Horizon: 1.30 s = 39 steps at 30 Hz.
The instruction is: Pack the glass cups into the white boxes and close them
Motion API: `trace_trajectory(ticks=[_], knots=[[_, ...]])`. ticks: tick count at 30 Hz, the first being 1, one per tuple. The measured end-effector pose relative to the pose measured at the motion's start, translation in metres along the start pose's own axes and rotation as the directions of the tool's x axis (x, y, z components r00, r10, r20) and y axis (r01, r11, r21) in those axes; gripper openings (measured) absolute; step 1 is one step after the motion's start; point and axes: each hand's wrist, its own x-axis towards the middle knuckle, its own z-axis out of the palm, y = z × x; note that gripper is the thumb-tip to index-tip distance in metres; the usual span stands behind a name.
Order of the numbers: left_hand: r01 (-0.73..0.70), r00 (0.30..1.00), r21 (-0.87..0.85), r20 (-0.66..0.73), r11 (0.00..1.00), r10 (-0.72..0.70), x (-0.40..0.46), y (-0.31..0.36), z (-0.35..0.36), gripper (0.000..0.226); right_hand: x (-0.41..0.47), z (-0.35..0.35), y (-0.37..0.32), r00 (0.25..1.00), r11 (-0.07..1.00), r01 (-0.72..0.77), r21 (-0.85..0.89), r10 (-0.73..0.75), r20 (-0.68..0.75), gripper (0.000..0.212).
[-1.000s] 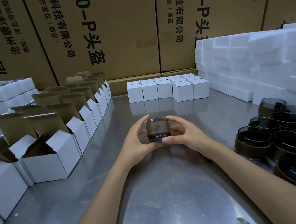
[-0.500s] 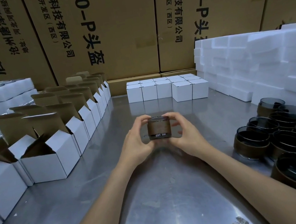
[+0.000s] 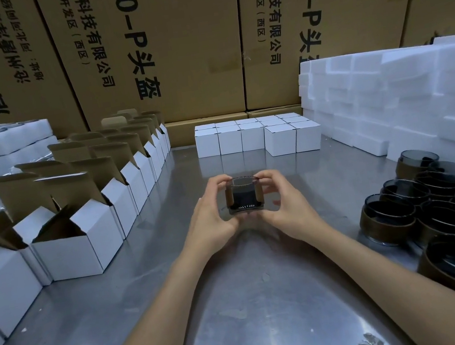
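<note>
Gripping one glass cup (image 3: 243,195), left hand (image 3: 213,223), right hand (image 3: 291,212), both hands curled round it

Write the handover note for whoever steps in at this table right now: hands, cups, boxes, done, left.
Left hand and right hand: both grip one glass cup, upright, above the metal table.
Other glass cups: clustered on the table to the right, unpacked.
Open white boxes: row along the left, flaps up.
Closed white boxes: grouped at the far centre.
Done: the closed group, contents not visible.
Left: put the held cup into an open box, close it, then repeat for the remaining cups.
</note>
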Motion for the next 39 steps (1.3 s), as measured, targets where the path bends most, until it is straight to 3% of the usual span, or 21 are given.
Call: trace_trajectory(ticks=[4,8,12,18,23,29,35,39], knots=[[-0.116,0.993,0.088,-0.022,0.989,0.118,0.002,0.002,0.0,0.067,0.0,0.0,-0.001,0.997,0.996,0.07,-0.061,-0.071,-0.019,0.062],[0.016,0.999,0.003,-0.034,1.0,-0.016,0.0,-0.002,0.0,0.062,0.001,0.0,-0.001,0.998,0.999,0.033,-0.006,-0.033,0.048,0.073],[0.067,0.998,-0.094,0.013,0.993,-0.066,-0.001,-0.003,0.001,0.064,0.0,0.003,-0.001,0.999,0.999,0.018,0.029,-0.019,0.045,0.06],[-0.164,0.985,0.114,-0.028,0.98,0.168,0.0,0.006,0.001,0.064,0.0,0.002,-0.005,0.995,0.991,0.104,-0.08,-0.104,0.01,0.066],[-0.054,0.997,0.064,-0.043,0.997,0.057,-0.002,0.002,0.001,0.058,-0.001,0.002,-0.004,0.995,0.999,0.035,-0.032,-0.032,0.096,0.075],[0.017,1.0,-0.036,-0.007,0.999,-0.017,-0.002,0.0,0.0,0.063,-0.001,0.0,-0.002,0.998,0.999,0.035,0.0,-0.035,0.06,0.059],[0.076,0.992,-0.139,0.106,0.987,-0.061,-0.003,-0.002,0.003,0.058,-0.003,0.001,0.006,0.993,0.973,0.095,-0.208,-0.077,0.089,0.059],[0.124,0.979,-0.185,0.182,0.975,-0.09,-0.004,-0.001,0.003,0.062,-0.003,-0.002,0.006,0.99,0.961,0.117,-0.252,-0.091,0.112,0.06]])
